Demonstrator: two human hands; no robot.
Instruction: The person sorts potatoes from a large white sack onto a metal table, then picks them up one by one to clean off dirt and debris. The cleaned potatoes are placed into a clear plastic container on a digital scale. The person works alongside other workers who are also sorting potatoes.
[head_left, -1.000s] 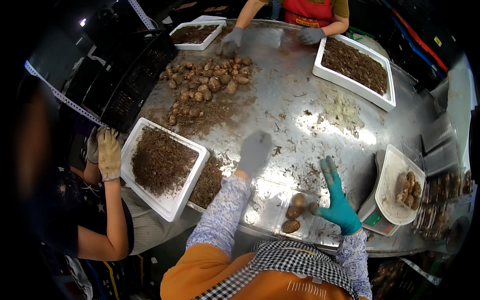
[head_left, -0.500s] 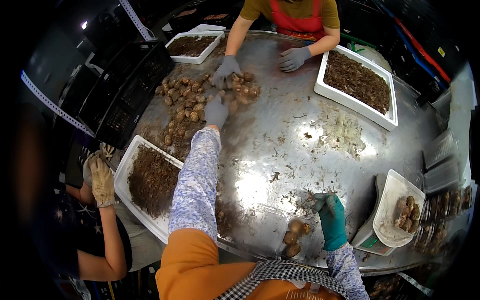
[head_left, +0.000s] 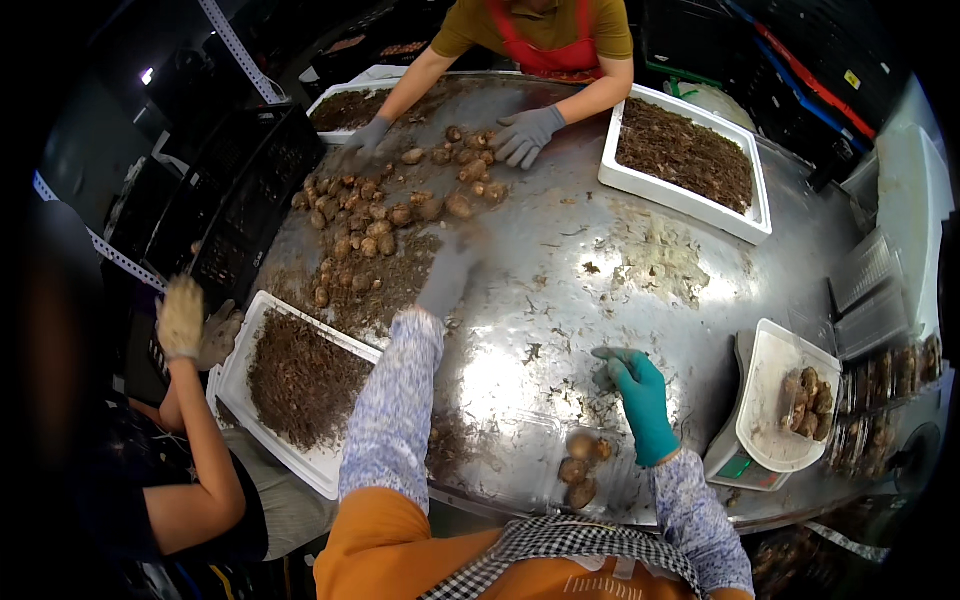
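Tubers point(head_left: 379, 229) lie heaped on the soiled metal counter point(head_left: 545, 245); black crates point(head_left: 255, 195) stand left of it in a dim room. Since half a second ago, the left hand point(head_left: 447, 275) has drawn back from the heap; blur hides its grip. The right hand point(head_left: 641, 398), fingers loosely parted, is near a clear box point(head_left: 618, 490) holding tubers. White trays point(head_left: 680, 208) contain brown debris point(head_left: 685, 155).

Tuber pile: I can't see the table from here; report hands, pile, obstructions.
Left hand blurred beside pile, grip unclear. Right hand near clear tray holding tubers. Pile spread on metal table. In the way, maybe: co-worker's gloved hand, far edge.
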